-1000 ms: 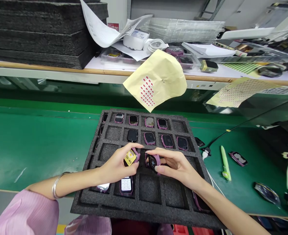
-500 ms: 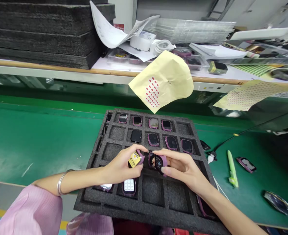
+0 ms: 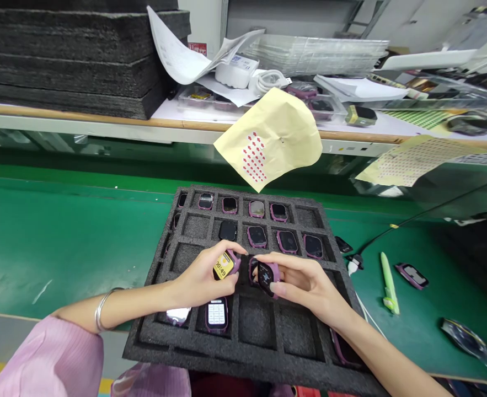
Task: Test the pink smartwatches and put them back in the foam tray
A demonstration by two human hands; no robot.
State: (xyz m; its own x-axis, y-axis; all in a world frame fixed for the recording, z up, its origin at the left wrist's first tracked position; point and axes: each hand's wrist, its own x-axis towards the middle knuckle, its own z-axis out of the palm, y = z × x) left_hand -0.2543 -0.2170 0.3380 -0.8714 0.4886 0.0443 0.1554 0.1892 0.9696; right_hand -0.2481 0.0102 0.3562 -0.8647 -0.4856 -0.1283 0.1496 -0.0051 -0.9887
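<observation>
Left hand (image 3: 199,278): grasping a purple-cased smartwatch (image 3: 225,264) — its yellow screen reads 00:49.
Right hand (image 3: 305,284): gripping a second purple-cased smartwatch (image 3: 267,278) by its edges, just beside the first.
Tray: both watches are over a black foam tray (image 3: 142,344) — more smartwatches (image 3: 256,236) sit in its compartments.
Below: green surface (image 3: 61,248) under the tray.

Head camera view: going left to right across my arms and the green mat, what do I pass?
Silver bangle, left hand, yellow-labelled watch, dark-faced watch, right hand, green pen, purple-framed watch, glossy dark packet.
</observation>
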